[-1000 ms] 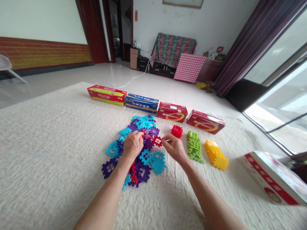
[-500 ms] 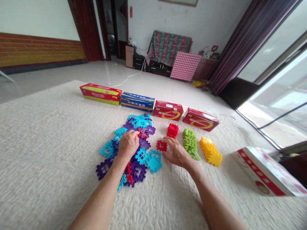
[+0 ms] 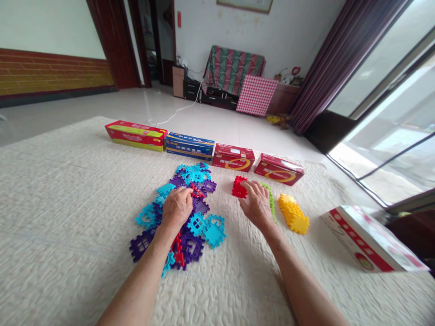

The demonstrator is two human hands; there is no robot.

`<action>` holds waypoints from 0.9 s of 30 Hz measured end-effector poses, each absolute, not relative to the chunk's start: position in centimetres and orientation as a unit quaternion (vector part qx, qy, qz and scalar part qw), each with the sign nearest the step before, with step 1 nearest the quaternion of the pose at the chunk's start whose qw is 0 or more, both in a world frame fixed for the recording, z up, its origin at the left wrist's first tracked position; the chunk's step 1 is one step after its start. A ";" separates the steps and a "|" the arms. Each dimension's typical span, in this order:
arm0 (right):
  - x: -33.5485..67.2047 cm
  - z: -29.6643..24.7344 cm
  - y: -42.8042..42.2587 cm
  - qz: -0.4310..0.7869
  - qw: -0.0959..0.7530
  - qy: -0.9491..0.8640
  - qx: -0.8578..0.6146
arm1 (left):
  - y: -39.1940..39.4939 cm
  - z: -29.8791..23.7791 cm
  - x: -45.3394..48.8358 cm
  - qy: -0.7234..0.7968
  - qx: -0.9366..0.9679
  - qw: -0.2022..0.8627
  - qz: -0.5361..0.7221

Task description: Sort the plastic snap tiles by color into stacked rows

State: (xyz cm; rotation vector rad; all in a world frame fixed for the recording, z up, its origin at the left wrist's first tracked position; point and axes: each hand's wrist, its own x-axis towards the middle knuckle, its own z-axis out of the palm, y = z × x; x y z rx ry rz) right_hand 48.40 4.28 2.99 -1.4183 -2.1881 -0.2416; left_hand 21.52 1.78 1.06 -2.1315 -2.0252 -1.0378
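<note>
I see my left hand point(image 3: 177, 206), its grip pinching a red interlocking tile point(image 3: 198, 192) over the purple-and-blue tile pile point(image 3: 215, 234). My right hand point(image 3: 257, 204) is at the red tile stack point(image 3: 238, 188); whether that grip is released, I can't tell.

A home's living room: a low cabinet point(image 3: 220, 101) under patterned cloth point(image 3: 234, 68) and a framed picture point(image 3: 245, 4) at twelve o'clock, a doorway point(image 3: 151, 45) at eleven, a purple curtain point(image 3: 317, 68) at one, large glass panes point(image 3: 401, 102) at two.
</note>
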 end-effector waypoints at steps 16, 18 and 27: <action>47.4 1.1 3.5 -0.035 0.377 -0.796 -0.472 | 1.9 1.2 21.5 -0.657 -0.679 -0.001 -0.328; 46.5 0.7 2.5 0.038 0.402 -0.791 -0.459 | 2.0 1.6 21.4 -0.667 -0.671 -0.027 -0.323; 41.6 -0.6 -0.9 0.247 0.438 -0.708 -0.496 | 0.6 5.0 19.0 -0.686 -0.621 -0.103 -0.365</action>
